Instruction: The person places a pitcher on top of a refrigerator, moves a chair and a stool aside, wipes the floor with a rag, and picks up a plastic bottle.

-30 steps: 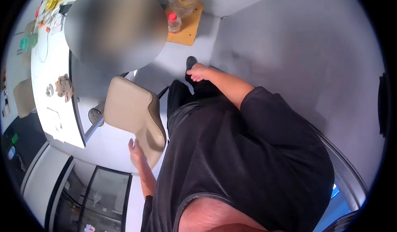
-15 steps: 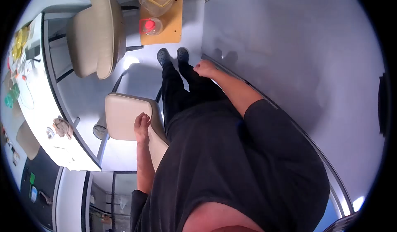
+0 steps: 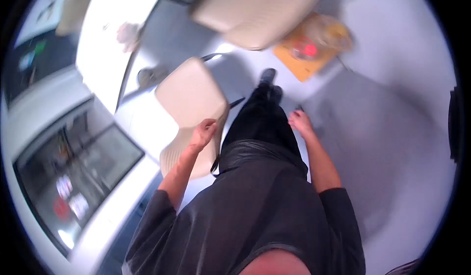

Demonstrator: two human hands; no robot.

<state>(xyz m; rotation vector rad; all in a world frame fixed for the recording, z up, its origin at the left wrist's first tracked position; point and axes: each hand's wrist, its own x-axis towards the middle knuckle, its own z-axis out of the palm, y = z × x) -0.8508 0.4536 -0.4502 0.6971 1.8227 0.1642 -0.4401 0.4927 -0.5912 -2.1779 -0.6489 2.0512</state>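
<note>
My left hand (image 3: 203,134) hangs at my left side, in front of the cream chair (image 3: 189,96), its fingers curled in loosely and nothing seen in them. Whether it touches the chair's backrest, I cannot tell. On the other side, my right hand (image 3: 300,121) hangs beside my dark trousers (image 3: 257,120); its fingers are also curled, with no object showing. Motion blurs the view somewhat.
A second cream chair (image 3: 255,10) stands ahead. Beyond my shoes, a yellow-orange board (image 3: 299,69) bears a red-capped clear jug (image 3: 308,50) and a yellow-capped one (image 3: 337,34). A white table (image 3: 105,25) and a glass window (image 3: 78,162) are on the left.
My view and body have turned left: the chairs and jugs have shifted right, and the window shows more fully. Both hands still hang at my sides.
</note>
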